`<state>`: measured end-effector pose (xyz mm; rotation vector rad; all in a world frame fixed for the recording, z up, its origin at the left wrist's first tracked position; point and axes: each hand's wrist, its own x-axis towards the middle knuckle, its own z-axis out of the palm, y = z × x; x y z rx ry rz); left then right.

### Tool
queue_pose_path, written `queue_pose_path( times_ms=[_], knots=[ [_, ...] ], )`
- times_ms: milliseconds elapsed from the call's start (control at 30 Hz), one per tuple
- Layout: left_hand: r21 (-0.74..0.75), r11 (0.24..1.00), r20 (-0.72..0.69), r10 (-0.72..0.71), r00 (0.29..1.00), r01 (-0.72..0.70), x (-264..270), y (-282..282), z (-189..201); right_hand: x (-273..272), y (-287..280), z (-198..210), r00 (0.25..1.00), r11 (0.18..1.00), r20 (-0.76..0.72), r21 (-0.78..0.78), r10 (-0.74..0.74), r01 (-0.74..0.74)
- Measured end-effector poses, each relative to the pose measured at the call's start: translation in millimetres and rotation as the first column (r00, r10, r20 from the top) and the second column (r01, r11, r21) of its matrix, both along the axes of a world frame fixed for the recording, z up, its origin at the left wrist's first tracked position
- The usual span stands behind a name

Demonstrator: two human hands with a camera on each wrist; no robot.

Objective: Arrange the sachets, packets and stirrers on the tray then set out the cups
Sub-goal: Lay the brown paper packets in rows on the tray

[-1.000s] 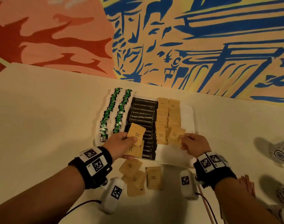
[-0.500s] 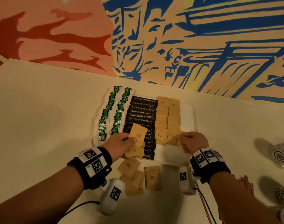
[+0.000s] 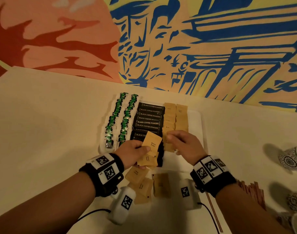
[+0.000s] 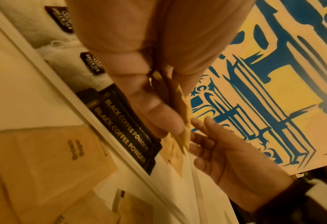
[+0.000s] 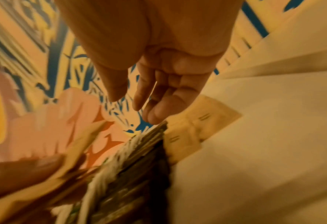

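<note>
A white tray carries rows of green tea bags, black coffee sachets and brown sugar packets. My left hand hovers over the tray's near edge and pinches a small fan of brown sugar packets between thumb and fingers; the left wrist view shows the same packets edge-on. My right hand is just right of them, over the sugar rows, with loose fingers holding nothing. Three loose sugar packets lie on the table in front of the tray.
Thin brown stirrers lie on the table under my right forearm. Patterned cups stand at the far right edge, another cup nearer me. A painted wall runs behind the table. Bare white table spreads to the left of the tray.
My right hand has let go of the packet it held at the right sugar row and has moved left towards my left hand. The left hand has barely moved.
</note>
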<state>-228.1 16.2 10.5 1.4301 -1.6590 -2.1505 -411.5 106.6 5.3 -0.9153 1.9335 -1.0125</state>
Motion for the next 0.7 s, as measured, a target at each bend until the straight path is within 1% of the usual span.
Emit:
queue_pose_path(
  times_ms=[67, 100, 200, 233, 333, 467, 567, 633, 700],
  knots=[
    [-0.001, 0.999, 0.004, -0.042, 0.999, 0.042, -0.2, 1.1, 1.8, 12.4, -6.2, 7.4, 0.996, 0.995, 0.040, -0.063, 0.084, -0.082],
    [-0.018, 0.997, 0.015, -0.072, 0.997, 0.073, 0.5, 1.6, 2.2, 16.4, -8.5, 8.4, 0.992, 0.989, 0.033, -0.082, 0.124, -0.121],
    [-0.090, 0.985, 0.058, -0.144, 0.988, 0.148, 3.9, 1.5, 2.5, 25.2, -12.6, 8.8, 0.974, 0.972, -0.042, -0.070, 0.221, -0.224],
    [-0.106, 0.983, 0.063, -0.144, 0.988, 0.150, 5.0, 1.4, 2.8, 26.5, -13.3, 7.9, 0.974, 0.972, -0.042, -0.063, 0.224, -0.226],
    [-0.107, 0.987, 0.052, -0.111, 0.992, 0.116, 7.3, 0.2, 2.9, 26.5, -11.5, 6.9, 0.983, 0.983, 0.046, -0.061, 0.176, -0.173],
    [-0.095, 0.989, 0.055, -0.105, 0.993, 0.110, 9.5, -0.8, 0.2, 26.3, -5.5, 10.5, 0.970, 0.972, 0.079, -0.070, 0.232, -0.226],
    [-0.080, 0.992, 0.048, -0.097, 0.994, 0.100, 9.1, -0.9, -2.7, 23.8, -3.4, 9.7, 0.960, 0.968, 0.132, -0.080, 0.245, -0.237],
    [-0.059, 0.994, 0.037, -0.088, 0.995, 0.091, 8.1, -0.7, -3.4, 22.7, -3.4, 4.8, 0.952, 0.969, 0.180, -0.061, 0.247, -0.240],
    [-0.058, 0.994, 0.037, -0.088, 0.995, 0.090, 7.2, -1.0, -4.0, 23.6, -5.0, -0.7, 0.955, 0.976, 0.203, -0.020, 0.217, -0.218]
  ],
)
